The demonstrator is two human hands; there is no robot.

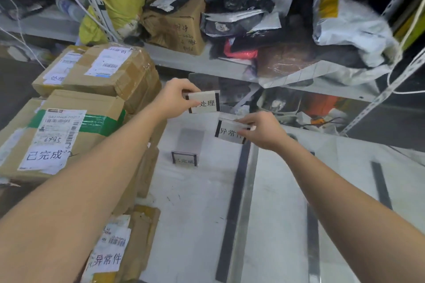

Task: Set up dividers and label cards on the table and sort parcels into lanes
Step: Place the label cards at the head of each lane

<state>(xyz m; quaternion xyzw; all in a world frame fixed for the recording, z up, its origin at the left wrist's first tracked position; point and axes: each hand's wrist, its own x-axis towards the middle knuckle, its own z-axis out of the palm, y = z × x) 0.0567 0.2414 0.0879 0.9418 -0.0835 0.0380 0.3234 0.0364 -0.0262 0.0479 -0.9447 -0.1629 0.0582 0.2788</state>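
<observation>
Taped cardboard parcels (76,122) are stacked on the left of the smooth white table (200,213), just beside a clear flat divider (239,202) with dark edging. Above the table, the left hand (171,99) pinches one glossy rectangular label card (203,103) and the right hand (262,130) pinches another card (230,132); a third card (184,158) stands upright below.

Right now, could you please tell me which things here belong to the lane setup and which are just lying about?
Belongs to the job:
- label card in left hand
- label card in right hand
- standing label card
- clear divider
- labelled boxes

Lying about:
- yellow bag
- shelf clutter of black bags
</observation>
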